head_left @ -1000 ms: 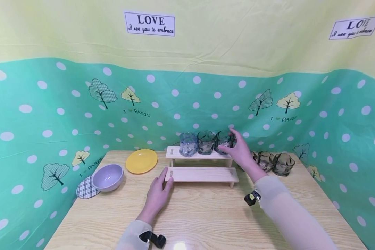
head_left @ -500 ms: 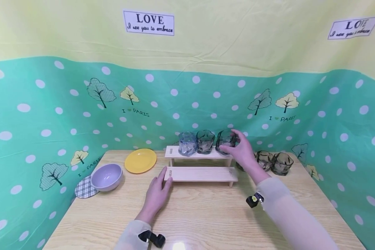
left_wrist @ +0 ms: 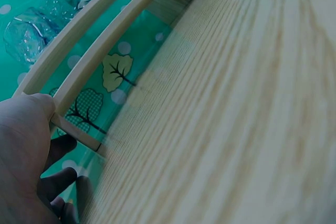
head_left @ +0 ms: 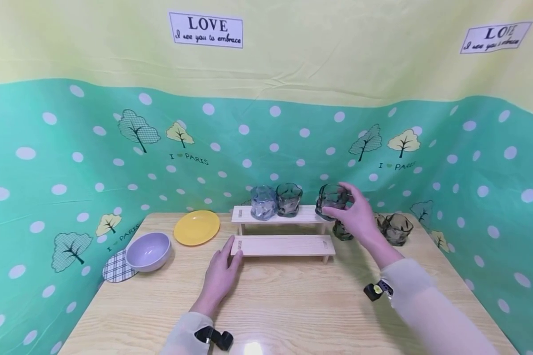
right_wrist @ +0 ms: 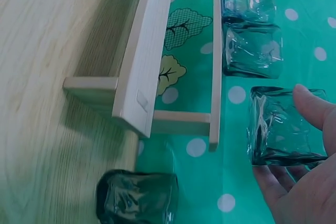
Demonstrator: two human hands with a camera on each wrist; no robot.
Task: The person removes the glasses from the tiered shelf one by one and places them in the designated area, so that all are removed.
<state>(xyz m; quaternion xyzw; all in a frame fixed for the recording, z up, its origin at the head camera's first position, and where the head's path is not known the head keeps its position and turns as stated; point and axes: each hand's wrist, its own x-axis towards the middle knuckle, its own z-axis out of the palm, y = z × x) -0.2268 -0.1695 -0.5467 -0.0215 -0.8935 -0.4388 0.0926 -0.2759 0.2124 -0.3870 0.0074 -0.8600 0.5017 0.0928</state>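
Observation:
Between thumb and fingers, my right hand (head_left: 354,217) grips a dark grey-green tumbler (head_left: 329,198), upright at the right end of the two-step wooden riser (head_left: 284,245). A gap shows under this tumbler in the right wrist view. Another dark tumbler (head_left: 288,200) and a pale blue tumbler (head_left: 263,203) stand side by side on the upper step. My left hand (head_left: 219,273) rests against the left end of the lower step, fingers extended and thumb (left_wrist: 37,106) touching its corner. The other left fingers hang loosely beside the riser.
Right of the riser, more dark tumblers are on the table, one by the riser (head_left: 343,230) and one farther right (head_left: 398,230). To the left lie a yellow plate (head_left: 197,228), a lilac bowl (head_left: 148,251) and a checked mat (head_left: 117,268). A patterned cloth hangs behind.
My right hand has lifted the dark tumbler off the upper step and carried it to the right, widening the gap from its neighbour. My left hand stays at the riser's left end.

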